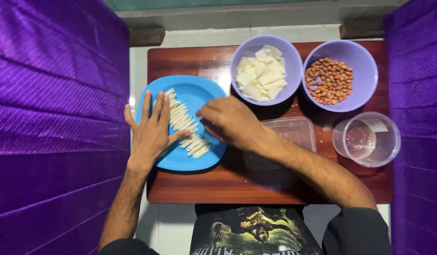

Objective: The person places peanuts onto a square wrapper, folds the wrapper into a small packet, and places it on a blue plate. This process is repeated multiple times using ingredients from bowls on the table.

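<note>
A blue plate on the wooden table holds a diagonal row of several small pale rolled dough pieces. My left hand lies flat on the plate's left side, fingers spread, its thumb touching the rolls. From the right, my right hand reaches over the plate, fingers curled at the right side of the row. Whether it pinches a roll is hidden by the hand itself.
A lilac bowl of white dough squares and a second lilac bowl of peanuts stand at the back. A clear rectangular container and a clear round cup sit on the right. Purple cloth flanks the small brown table on both sides.
</note>
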